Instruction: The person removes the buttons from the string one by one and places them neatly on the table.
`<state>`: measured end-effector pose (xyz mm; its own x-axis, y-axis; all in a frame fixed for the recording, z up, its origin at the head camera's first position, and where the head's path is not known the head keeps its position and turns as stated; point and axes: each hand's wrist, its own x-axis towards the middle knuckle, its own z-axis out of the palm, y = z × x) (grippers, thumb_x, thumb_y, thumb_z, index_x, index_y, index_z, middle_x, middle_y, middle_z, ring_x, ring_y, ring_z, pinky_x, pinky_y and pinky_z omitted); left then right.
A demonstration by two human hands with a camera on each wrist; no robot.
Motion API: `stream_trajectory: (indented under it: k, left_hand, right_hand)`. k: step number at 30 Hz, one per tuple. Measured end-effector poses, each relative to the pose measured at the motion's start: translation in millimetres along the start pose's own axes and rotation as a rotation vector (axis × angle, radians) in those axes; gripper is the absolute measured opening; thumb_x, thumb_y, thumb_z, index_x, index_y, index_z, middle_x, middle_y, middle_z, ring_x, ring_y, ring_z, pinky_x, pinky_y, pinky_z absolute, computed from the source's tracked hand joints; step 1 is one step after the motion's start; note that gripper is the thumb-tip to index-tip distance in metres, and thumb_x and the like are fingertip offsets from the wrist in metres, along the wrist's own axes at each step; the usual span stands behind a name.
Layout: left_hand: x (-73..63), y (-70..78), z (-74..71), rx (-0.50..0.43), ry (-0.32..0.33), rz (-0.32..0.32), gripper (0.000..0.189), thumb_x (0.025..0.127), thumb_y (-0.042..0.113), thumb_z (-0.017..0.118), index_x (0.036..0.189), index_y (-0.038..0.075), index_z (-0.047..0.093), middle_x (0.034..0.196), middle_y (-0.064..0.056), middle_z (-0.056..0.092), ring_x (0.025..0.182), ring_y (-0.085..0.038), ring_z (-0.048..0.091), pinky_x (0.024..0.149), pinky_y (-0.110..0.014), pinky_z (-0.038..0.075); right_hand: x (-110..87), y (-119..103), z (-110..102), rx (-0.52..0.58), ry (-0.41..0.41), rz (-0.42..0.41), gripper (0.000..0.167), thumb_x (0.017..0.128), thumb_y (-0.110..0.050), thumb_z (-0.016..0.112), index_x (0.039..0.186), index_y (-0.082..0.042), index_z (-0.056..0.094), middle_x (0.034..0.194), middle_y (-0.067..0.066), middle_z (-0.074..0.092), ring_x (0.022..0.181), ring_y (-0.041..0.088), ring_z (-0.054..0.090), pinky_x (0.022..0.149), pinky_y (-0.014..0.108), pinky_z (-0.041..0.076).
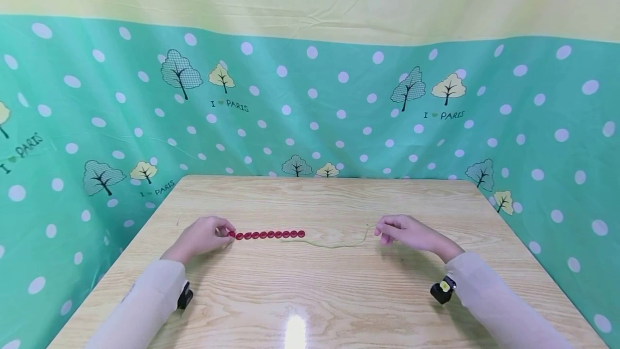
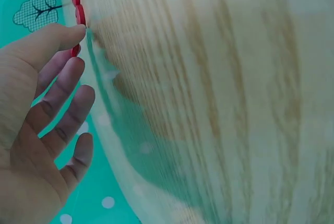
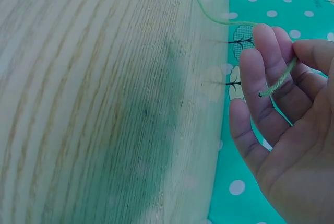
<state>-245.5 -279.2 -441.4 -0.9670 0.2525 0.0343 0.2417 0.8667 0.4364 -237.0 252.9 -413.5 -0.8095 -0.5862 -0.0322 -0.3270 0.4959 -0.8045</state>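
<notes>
Several round red buttons (image 1: 271, 235) lie in a straight row on the table, left of centre in the head view. At the row's left end my left hand (image 1: 205, 236) pinches the last red button (image 2: 75, 50) between thumb and forefinger; its other fingers are loosely bent. My right hand (image 1: 404, 231) pinches a thin green string (image 1: 334, 246) near one end. A short tail of that string (image 3: 279, 80) crosses the fingers in the right wrist view and ends in a dark tip. From there the string runs left along the table, its far end just below the buttons.
The wood-grain table (image 1: 300, 284) has a glare spot near its front edge. A green and yellow curtain (image 1: 310, 106) with dots and trees hangs behind and along both sides. Each wrist carries a small black camera (image 1: 442, 291).
</notes>
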Motion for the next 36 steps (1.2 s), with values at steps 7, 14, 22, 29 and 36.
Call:
stream_trajectory:
  k: [7, 14, 22, 29, 36]
  left_hand:
    - [0.4, -6.5, 4.6, -0.019, -0.02, -0.011, 0.016, 0.087, 0.023, 0.078, 0.103, 0.019, 0.075, 0.087, 0.007, 0.065, 0.082, -0.014, 0.058, 0.079, -0.039, 0.049]
    - [0.3, -7.7, 4.9, -0.031, -0.02, -0.007, 0.017, 0.088, 0.023, 0.078, 0.104, 0.019, 0.075, 0.088, 0.007, 0.066, 0.083, -0.014, 0.058, 0.08, -0.041, 0.05]
    - [0.4, -7.6, 3.9, -0.035, -0.004, 0.003, 0.027, 0.086, 0.025, 0.08, 0.11, 0.016, 0.072, 0.1, 0.002, 0.069, 0.094, -0.02, 0.064, 0.088, -0.05, 0.051]
    - [-1.4, -3.3, 1.2, -0.011, 0.026, 0.041, 0.032, 0.087, 0.028, 0.079, 0.114, 0.014, 0.071, 0.107, -0.004, 0.068, 0.093, -0.022, 0.063, 0.085, -0.049, 0.052]
    - [-0.6, 7.2, -2.2, -0.015, 0.068, 0.037, 0.03, 0.092, 0.03, 0.073, 0.118, 0.014, 0.07, 0.113, -0.008, 0.067, 0.099, -0.026, 0.063, 0.087, -0.05, 0.051]
  right_hand:
    - [-1.8, 2, -1, -0.006, 0.006, 0.004, 0.033, 0.109, -0.024, 0.044, 0.109, 0.003, 0.063, 0.091, 0.013, 0.067, 0.092, 0.037, 0.064, 0.085, 0.047, 0.054]
    - [-4.0, 5, -6, -0.031, 0.017, 0.012, 0.033, 0.109, -0.024, 0.044, 0.109, 0.004, 0.063, 0.091, 0.013, 0.067, 0.092, 0.034, 0.065, 0.085, 0.044, 0.055]
    - [-10.6, 15, -16, -0.034, 0.033, 0.031, 0.033, 0.109, -0.022, 0.045, 0.11, 0.006, 0.063, 0.091, 0.015, 0.066, 0.093, 0.035, 0.066, 0.084, 0.04, 0.056]
    - [-18.2, 23, -25, -0.076, 0.048, 0.049, 0.033, 0.109, -0.021, 0.044, 0.111, 0.005, 0.064, 0.092, 0.016, 0.066, 0.091, 0.035, 0.067, 0.083, 0.045, 0.056]
    - [-26.0, 29, -34, -0.14, 0.07, 0.069, 0.032, 0.108, -0.021, 0.046, 0.111, 0.003, 0.065, 0.091, 0.012, 0.067, 0.086, 0.028, 0.065, 0.079, 0.04, 0.056]
